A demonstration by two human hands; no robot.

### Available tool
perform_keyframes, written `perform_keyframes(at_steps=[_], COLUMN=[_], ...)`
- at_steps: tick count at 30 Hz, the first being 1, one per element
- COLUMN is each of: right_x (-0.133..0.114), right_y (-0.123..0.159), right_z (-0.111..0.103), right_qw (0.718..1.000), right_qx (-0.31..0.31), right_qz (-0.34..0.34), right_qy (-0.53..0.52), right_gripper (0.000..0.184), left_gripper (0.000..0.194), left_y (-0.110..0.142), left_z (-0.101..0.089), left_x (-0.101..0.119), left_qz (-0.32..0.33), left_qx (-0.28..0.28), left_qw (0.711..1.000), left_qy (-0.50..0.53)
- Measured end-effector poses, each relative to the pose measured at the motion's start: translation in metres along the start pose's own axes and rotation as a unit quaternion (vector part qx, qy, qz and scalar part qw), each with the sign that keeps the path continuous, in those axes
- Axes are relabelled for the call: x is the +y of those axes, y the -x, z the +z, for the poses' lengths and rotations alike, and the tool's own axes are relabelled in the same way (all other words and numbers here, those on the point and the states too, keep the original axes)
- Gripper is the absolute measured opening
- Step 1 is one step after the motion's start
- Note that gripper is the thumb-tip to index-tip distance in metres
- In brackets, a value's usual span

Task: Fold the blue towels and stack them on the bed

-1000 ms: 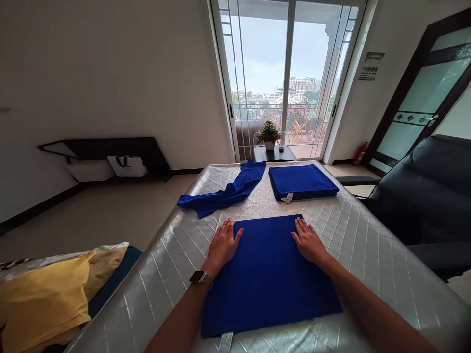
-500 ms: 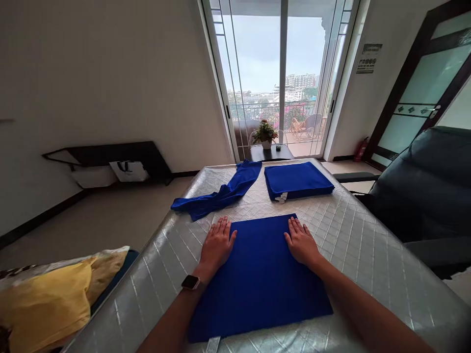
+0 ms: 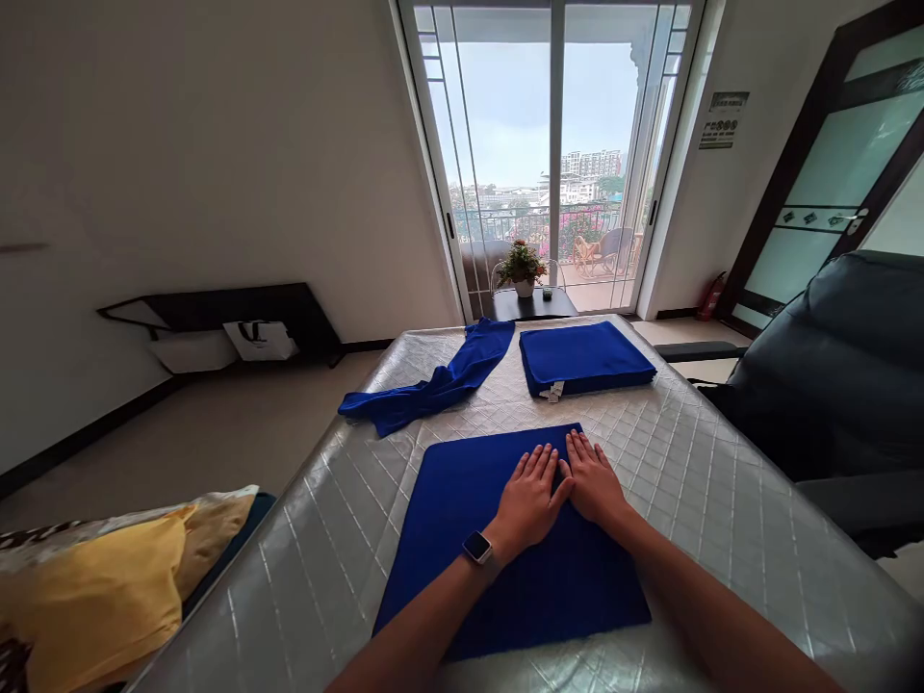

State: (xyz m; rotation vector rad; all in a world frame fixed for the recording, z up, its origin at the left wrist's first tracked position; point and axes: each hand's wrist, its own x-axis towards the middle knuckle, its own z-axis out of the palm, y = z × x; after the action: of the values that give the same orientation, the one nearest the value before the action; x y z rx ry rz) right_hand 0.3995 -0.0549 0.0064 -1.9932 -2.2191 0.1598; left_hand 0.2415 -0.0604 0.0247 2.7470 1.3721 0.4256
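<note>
A flat blue folded cloth (image 3: 462, 539) lies in front of me on a silvery quilted surface (image 3: 722, 500). My left hand (image 3: 532, 494) rests flat on the cloth, right of its middle, its fingers pointing away from me; a watch (image 3: 477, 547) is on that wrist. Beside it, my right hand (image 3: 595, 478) lies flat at the cloth's far right corner. The two hands touch or nearly touch at the thumbs. Neither holds anything. Farther back are a neat stack of folded blue cloths (image 3: 586, 358) with white tags and a loose, crumpled blue cloth (image 3: 440, 385).
A black armchair (image 3: 852, 385) stands close on the right. Yellow fabric (image 3: 108, 587) is heaped at the lower left. Beyond the far edge, a potted plant (image 3: 523, 268) stands on a small dark table (image 3: 530, 306) before a sliding glass door (image 3: 498, 125).
My left hand has moved right across the cloth, from its far left corner to beside my right hand. The right hand has stayed in place.
</note>
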Motion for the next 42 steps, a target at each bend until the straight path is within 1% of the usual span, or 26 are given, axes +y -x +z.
perform_keyframes(at_steps=[2,4,6,9,12,14,16,19,22,26,29,32,35,38,42], right_x=[-0.001,-0.003,-0.004,-0.004,-0.004,-0.005,-0.006,-0.008,-0.009,-0.010,-0.011,-0.013,-0.011,-0.006,-0.001], right_y=[0.000,-0.001,-0.001,-0.001,0.000,0.000,0.000,0.000,-0.001,0.000,-0.001,-0.008,-0.021,-0.033,-0.038], right_z=[-0.001,-0.001,-0.002,-0.004,-0.005,-0.006,-0.006,-0.005,-0.004,-0.002,-0.006,-0.012,-0.015,-0.011,-0.001], right_qw=[1.000,1.000,0.999,0.999,0.999,0.999,0.999,0.999,0.999,0.998,0.998,0.998,0.998,1.000,1.000], right_qx=[0.002,-0.001,-0.004,-0.011,-0.017,-0.020,-0.022,-0.022,-0.021,-0.023,-0.027,-0.025,-0.014,-0.019,-0.013], right_qz=[0.014,0.023,0.028,0.031,0.031,0.035,0.040,0.042,0.044,0.049,0.045,0.042,0.026,0.010,0.023], right_qy=[-0.009,-0.016,-0.021,-0.025,-0.025,-0.024,-0.021,-0.007,0.008,0.017,0.031,0.049,0.046,0.021,-0.006], right_gripper=[0.066,0.067,0.067,0.068,0.068,0.069,0.068,0.067,0.067,0.067,0.067,0.068,0.067,0.067,0.068], left_gripper=[0.068,0.070,0.071,0.072,0.076,0.080,0.080,0.079,0.079,0.081,0.082,0.082,0.081,0.080,0.080], left_y=[0.006,0.016,0.029,0.050,0.072,0.083,0.090,0.093,0.093,0.093,0.094,0.094,0.094,0.094,0.095], left_z=[-0.002,-0.006,-0.010,-0.016,-0.020,-0.021,-0.019,-0.014,-0.011,-0.014,-0.018,-0.020,-0.020,-0.019,-0.018], left_x=[-0.010,-0.027,-0.049,-0.088,-0.126,-0.145,-0.157,-0.163,-0.161,-0.159,-0.157,-0.155,-0.155,-0.156,-0.157], left_qz=[-0.020,-0.040,-0.067,-0.116,-0.169,-0.203,-0.223,-0.228,-0.225,-0.224,-0.219,-0.215,-0.215,-0.215,-0.211], left_qx=[-0.012,-0.022,-0.029,-0.035,-0.039,-0.034,-0.017,0.006,0.010,0.011,0.013,0.015,0.023,0.026,0.021], left_qw=[1.000,0.999,0.997,0.991,0.982,0.976,0.973,0.972,0.973,0.973,0.974,0.975,0.974,0.974,0.975], left_qy=[-0.010,-0.024,-0.039,-0.060,-0.072,-0.068,-0.061,-0.055,-0.054,-0.055,-0.056,-0.061,-0.062,-0.062,-0.061])
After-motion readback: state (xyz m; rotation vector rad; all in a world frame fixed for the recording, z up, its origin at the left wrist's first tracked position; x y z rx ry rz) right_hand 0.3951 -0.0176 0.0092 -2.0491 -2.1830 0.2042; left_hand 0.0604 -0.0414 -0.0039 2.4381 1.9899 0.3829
